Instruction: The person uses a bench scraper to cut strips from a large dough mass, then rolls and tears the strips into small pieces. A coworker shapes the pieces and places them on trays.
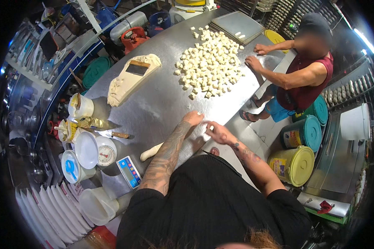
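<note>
My left hand [193,118] is low over the steel table [149,120], its fingers closed round a small pale lump that looks like a piece of dough [199,113]. Beside it, near the table's edge, my right hand [219,133] has its fingers bent and slightly apart, with nothing visible in them. Under my left forearm lies a short roll of dough [151,152], partly hidden by the arm. A big heap of cut dough pieces [212,62] covers the far part of the table. To the left rests a large slab of dough [129,81] with a wooden-handled dough scraper [138,67] on it.
Across the table stands a person [305,74], hands at the edge by the heap. Along the left lie a knife [122,135], a dial scale [107,154], a digital scale [129,172] and white tubs [80,106]. Metal trays [237,25] sit at the far end; lidded buckets [293,166] stand right.
</note>
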{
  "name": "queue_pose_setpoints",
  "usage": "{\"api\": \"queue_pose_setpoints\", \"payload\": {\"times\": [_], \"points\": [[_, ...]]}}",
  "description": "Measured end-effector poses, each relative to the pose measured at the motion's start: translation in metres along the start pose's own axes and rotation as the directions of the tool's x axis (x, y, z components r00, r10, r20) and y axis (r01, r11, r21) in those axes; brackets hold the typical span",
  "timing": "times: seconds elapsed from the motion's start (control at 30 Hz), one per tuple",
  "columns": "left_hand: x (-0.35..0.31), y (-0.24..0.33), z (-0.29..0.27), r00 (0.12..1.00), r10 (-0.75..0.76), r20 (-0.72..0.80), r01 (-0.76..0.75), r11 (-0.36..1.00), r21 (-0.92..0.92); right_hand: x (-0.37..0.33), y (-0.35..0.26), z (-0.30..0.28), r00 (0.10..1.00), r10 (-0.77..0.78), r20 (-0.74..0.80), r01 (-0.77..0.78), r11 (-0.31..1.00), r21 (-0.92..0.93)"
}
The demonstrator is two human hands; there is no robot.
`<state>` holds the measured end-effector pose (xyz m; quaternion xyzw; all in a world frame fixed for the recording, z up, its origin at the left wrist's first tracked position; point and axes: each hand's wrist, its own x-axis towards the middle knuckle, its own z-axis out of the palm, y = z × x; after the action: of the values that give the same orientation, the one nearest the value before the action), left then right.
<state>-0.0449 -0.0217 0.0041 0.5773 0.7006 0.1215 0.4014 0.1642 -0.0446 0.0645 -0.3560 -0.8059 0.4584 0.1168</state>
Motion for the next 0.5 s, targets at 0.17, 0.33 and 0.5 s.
{"api": "queue_pose_setpoints", "payload": {"times": [0.17,0.33,0.5], "points": [[-0.03,-0.006,0.008,0.99,0.12,-0.068,-0.12,0.993,0.016,0.035,0.009,-0.01,0.904,-0.208,-0.372,0.037,0.907,-0.419],[-0.048,-0.012,0.014,0.988,0.12,-0.094,-0.129,0.987,-0.095,0.031,0.011,0.011,0.935,0.321,0.147,-0.329,0.944,0.033],[-0.043,-0.006,0.018,1.0,-0.011,0.017,0.009,0.996,0.092,0.05,0.02,0.035,0.935,0.269,-0.231,-0.299,0.949,-0.104]]}}
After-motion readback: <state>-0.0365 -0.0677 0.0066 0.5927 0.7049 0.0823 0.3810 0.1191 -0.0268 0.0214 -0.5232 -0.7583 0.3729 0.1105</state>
